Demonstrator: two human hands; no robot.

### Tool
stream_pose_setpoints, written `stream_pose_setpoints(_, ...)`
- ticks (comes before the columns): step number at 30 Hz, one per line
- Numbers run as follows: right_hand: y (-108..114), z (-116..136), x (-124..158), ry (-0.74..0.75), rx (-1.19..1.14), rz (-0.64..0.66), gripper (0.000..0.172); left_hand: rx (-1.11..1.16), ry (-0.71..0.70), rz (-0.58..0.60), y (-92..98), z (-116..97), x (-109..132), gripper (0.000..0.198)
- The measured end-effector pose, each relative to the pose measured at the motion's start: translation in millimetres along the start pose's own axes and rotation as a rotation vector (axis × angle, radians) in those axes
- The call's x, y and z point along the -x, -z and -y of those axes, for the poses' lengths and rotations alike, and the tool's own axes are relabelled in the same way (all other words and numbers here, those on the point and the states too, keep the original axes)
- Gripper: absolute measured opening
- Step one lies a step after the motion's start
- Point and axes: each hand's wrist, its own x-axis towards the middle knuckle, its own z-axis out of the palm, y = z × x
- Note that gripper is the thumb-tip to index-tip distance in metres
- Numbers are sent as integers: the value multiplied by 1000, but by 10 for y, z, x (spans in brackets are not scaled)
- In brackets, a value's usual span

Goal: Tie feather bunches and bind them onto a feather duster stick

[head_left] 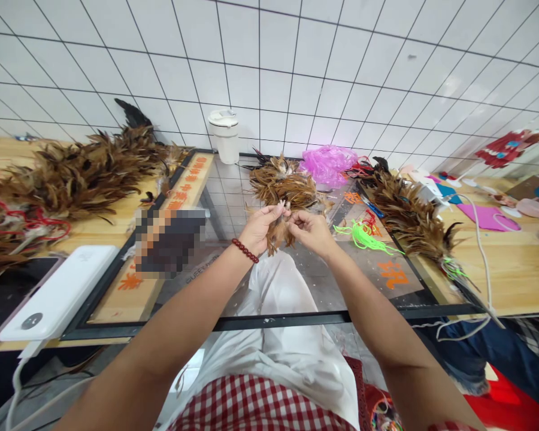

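My left hand [261,228], with a dark red bead bracelet at its wrist, is closed on a small bunch of brown feathers [276,235] whose pale ends show at the fingertips. Close beside it, my right hand [313,231] has its thumb and fingers pinched together at the same bunch. What exactly the right fingertips grip is too small to make out. Just behind both hands lies a heap of loose brown feathers [285,184] on the glass panel [224,224].
A white lidded cup [226,136] and a pink plastic bag [329,164] stand near the wall. Bright green cords [366,236] lie right. Feather bundles [78,173] [406,206] flank the panel's black frame [281,321]. A white power bank [60,293] lies left; a person's jeans show right.
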Motion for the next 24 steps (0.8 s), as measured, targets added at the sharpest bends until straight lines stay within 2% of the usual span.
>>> stream_pose_setpoints(4,48,-20,-56,-65,-274,-138,25,-94,-16,85,0,11,38,22)
stream_pose_setpoints(6,72,-22,-78,-66,-401,-151,30,-130,-6,121,-10,24,60,24)
stream_pose_setpoints(9,91,-37,-88,-53,-454,-114,26,-128,14,131,-28,46,73,25)
stream_pose_setpoints(12,100,-65,-83,-9,-406,-81,24,-100,21,70,-36,64,61,24)
stream_pose_setpoints(16,103,-73,-73,114,-214,-123,23,-105,-7,-27,-19,79,39,27)
stream_pose_setpoints(20,95,-34,-55,225,-61,-195,20,-215,5,17,18,104,23,29)
stream_pose_setpoints(24,105,-2,-31,232,63,-201,21,-250,-25,12,32,130,14,27)
